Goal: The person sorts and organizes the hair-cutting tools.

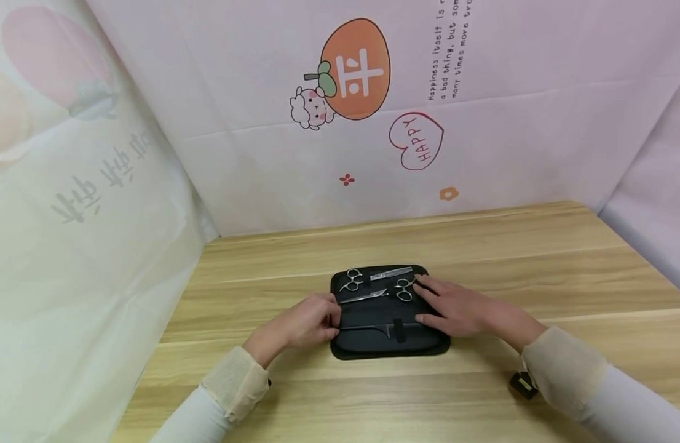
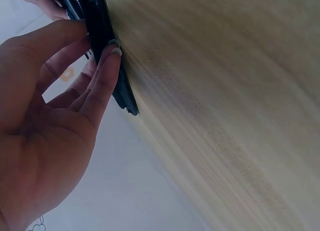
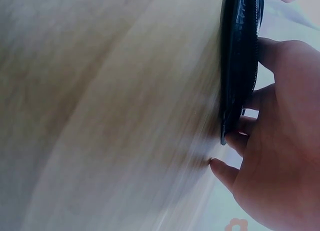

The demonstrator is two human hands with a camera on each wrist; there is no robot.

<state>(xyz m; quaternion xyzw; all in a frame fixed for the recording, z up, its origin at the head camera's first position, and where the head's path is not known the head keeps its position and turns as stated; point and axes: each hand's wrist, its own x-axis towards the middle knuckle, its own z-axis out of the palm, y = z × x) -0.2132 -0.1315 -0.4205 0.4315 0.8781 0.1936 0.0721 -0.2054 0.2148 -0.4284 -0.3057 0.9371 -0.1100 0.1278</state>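
Observation:
On the table lies a black zip case (image 1: pixel 367 352), opened flat. Inside are a pair of scissors (image 1: pixel 367 296), thinning scissors (image 1: pixel 390 274) and a dark comb (image 1: pixel 367 327) with a thin tail, a black strap across it. My left hand (image 1: pixel 312 320) grips the left edge of the case, close to the comb's tail; the left wrist view shows the fingers (image 2: pixel 107 76) against its side. Across the right side of the case spreads my right hand (image 1: pixel 456 307), its fingertips by the scissors' finger rings and the comb's right end. The right wrist view shows its fingers (image 3: pixel 255 98) along the case's edge.
The wooden table (image 1: pixel 251 264) extends around the case. Behind it hangs a printed white cloth (image 1: pixel 251 172), with another sheet (image 1: pixel 96 246) on the left. A small black object (image 1: pixel 522 386) sits by the right cuff.

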